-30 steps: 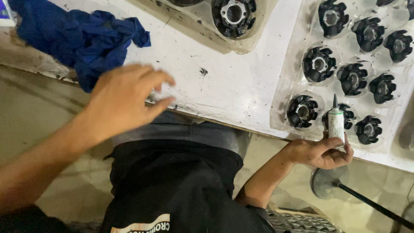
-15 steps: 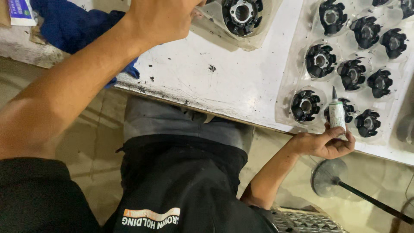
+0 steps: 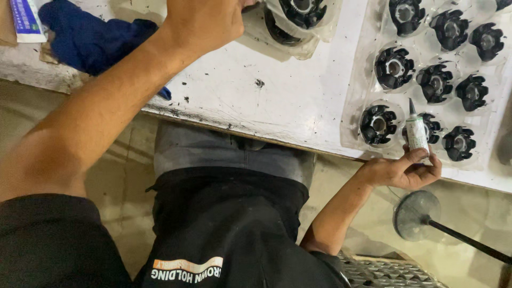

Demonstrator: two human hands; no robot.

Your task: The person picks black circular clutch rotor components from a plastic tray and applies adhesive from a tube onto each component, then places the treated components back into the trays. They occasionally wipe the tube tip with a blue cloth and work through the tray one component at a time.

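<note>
a person's left hand (image 3: 205, 24) reaches to the far edge of a scuffed white counter (image 3: 298, 101), fingers closed on a clear plastic tray (image 3: 298, 40) holding a black round part (image 3: 301, 10). the tray looks light, thin and bendy, best taken by its rim. the right hand (image 3: 402, 169) grips a small glue bottle (image 3: 416, 133) upright at the counter's near edge, beside a second tray (image 3: 357, 122) of black parts. a blue cloth (image 3: 93, 40) lies left.
</note>
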